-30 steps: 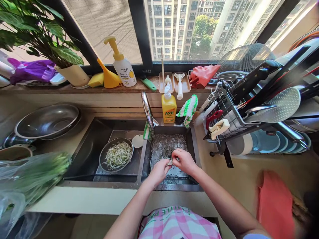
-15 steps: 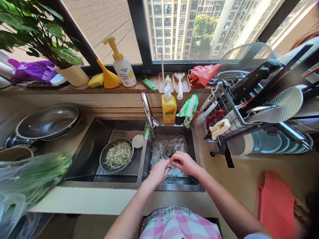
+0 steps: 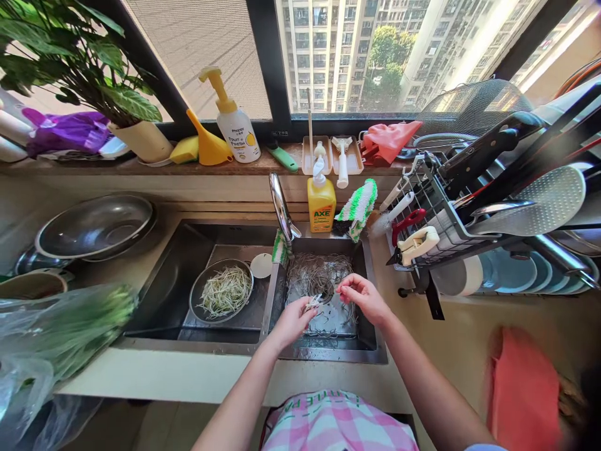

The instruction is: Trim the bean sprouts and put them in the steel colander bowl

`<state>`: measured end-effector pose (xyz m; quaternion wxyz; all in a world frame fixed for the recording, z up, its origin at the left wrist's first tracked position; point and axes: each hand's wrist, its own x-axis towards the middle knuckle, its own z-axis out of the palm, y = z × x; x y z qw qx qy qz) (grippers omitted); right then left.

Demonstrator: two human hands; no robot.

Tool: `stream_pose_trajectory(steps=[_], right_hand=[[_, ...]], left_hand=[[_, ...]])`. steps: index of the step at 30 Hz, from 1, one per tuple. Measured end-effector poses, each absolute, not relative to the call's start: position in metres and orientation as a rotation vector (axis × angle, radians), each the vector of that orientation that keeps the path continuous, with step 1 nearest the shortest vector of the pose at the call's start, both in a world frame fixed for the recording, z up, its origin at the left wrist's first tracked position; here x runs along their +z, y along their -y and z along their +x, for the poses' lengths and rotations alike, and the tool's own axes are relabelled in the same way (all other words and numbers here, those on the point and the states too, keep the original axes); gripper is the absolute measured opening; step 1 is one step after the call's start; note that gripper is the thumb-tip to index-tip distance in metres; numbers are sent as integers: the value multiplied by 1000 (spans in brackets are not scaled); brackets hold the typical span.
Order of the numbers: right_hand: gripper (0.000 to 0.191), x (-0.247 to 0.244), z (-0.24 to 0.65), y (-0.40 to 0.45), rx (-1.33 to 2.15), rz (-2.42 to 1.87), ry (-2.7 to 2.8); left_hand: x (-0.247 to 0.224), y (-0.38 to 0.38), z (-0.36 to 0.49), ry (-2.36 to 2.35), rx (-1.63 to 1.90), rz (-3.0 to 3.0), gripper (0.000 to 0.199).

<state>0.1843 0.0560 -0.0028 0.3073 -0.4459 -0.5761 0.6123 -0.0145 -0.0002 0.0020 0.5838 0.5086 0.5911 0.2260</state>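
Over the right sink basin, my left hand is closed on a few pale bean sprouts that stick out past its fingertips. Apart from it, to the right, my right hand has thumb and fingertips pinched together; whatever lies between them is too small to make out. Thin root ends are scattered in water over the basin floor beneath both hands. A round metal bowl heaped with bean sprouts stands in the left basin.
A faucet rises between the basins, with a yellow soap bottle behind. Right of the sink stands a wire rack with knives and a skimmer. Bagged greens and a pan lie left. A red cloth lies at the right.
My hands, together before, have moved apart: the right went up and to the right, the left slightly left. The sprouts in the left hand now show more plainly.
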Motion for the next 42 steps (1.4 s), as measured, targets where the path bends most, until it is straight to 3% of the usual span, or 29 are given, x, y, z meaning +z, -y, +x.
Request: stream_pose_trajectory(steps=[6,11,17,21,27,33,42], right_hand=[[9,-20,177,-47,971,-1484,1974],[11,8,154,-34,949,-1237,2127],[6,14,145,-33,780,-1292,2310],[7,7,137,-30,844,-1336,2170],[9,-9,150,-37,1240,-1366,1605],[25,-6,173,-41,993,-1388,1861],[6,15,151,-45,1185,-1259,2060]], left_hand=[[6,3,-17,-1230,622,792,40],[6,3,-14,-1236,636,872,32],[0,4,-8,-1238,637,921,29],[0,6,-5,-1219,664,898,27],[10,5,-5,-1222,705,749,34],[18,5,-9,-1159,668,576,38],[20,5,-3,-1101,589,597,33]])
